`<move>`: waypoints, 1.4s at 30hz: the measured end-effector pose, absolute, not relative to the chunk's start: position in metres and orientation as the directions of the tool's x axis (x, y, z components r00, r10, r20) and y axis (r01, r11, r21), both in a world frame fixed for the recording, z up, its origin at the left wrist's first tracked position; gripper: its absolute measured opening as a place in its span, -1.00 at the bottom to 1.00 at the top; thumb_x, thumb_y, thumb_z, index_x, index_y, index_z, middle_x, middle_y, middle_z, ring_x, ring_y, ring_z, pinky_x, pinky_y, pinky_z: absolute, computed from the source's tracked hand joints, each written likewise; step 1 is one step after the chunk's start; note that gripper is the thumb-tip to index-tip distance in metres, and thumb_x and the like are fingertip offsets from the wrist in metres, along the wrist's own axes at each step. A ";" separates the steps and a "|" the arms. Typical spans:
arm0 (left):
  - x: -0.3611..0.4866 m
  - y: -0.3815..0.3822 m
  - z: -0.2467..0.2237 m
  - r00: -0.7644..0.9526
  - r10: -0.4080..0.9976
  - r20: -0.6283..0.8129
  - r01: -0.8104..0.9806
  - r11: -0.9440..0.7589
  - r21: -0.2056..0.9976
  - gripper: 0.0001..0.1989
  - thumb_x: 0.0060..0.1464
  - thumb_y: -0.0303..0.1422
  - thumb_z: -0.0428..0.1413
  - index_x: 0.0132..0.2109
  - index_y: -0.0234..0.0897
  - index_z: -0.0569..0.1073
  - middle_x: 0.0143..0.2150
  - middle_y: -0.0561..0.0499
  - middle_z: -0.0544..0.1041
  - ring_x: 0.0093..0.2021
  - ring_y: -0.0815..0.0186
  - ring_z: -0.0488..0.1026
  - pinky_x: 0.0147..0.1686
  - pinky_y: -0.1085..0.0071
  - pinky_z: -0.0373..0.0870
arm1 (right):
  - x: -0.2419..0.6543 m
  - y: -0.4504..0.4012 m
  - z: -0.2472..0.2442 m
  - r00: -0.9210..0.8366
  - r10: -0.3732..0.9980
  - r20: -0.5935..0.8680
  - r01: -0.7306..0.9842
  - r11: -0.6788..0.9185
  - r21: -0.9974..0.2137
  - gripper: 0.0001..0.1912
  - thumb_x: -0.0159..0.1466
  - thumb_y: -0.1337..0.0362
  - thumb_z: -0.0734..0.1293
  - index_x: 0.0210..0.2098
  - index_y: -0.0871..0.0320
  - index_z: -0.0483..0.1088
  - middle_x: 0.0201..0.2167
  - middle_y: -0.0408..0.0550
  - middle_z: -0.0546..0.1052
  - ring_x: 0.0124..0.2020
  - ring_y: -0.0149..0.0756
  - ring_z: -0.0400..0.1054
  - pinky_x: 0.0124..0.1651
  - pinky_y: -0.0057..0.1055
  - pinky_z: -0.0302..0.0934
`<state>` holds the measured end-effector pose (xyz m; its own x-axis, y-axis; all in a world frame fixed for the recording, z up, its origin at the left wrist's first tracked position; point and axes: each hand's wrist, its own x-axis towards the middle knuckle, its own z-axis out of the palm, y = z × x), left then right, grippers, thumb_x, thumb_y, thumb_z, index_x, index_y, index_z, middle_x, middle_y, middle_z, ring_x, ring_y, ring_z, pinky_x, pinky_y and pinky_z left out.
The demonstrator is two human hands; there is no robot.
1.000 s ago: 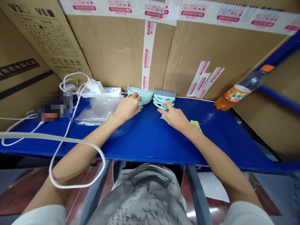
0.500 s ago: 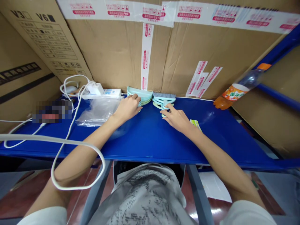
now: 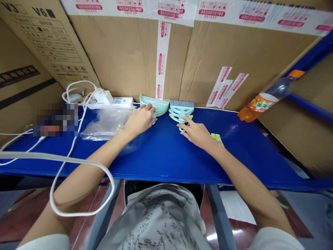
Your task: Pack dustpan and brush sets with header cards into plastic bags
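A stack of pale blue and green dustpans [image 3: 160, 104] stands at the back of the blue table. My left hand [image 3: 142, 118] is closed around the handle end of that stack, which it partly hides. Just to the right, several small brushes [image 3: 182, 110] lie piled together, grey bristles toward the cardboard. The thumb and fingers of my right hand [image 3: 194, 131] curl round the brush handles near their looped ends. The dustpans and brushes sit side by side with a narrow gap.
Left of my hand lies a clear plastic bag [image 3: 106, 121], before a white power strip [image 3: 122, 101]. A white cable [image 3: 109, 173] loops over my left forearm. A green-yellow packet [image 3: 216, 138] is by my right wrist. An orange drink bottle [image 3: 262, 102] leans at the right.
The view has shifted slightly. Both hands keep their places at the dustpans and the brushes, with the right fingers only slightly moved.
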<state>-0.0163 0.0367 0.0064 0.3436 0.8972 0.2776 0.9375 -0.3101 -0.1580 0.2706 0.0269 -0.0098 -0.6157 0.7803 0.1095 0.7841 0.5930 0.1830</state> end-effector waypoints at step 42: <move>-0.014 0.033 0.007 0.345 0.891 0.294 0.935 -0.299 -0.190 -0.67 0.44 -0.28 0.20 0.18 -0.43 0.58 0.14 -0.31 0.62 0.13 -0.12 0.63 0.04 0.10 0.55 | 0.259 0.055 -0.023 -0.660 0.745 0.091 0.747 0.640 0.179 -0.56 0.54 0.47 0.20 0.23 0.17 0.62 0.02 0.15 0.63 -0.01 -0.14 0.52 -0.13 -0.30 0.20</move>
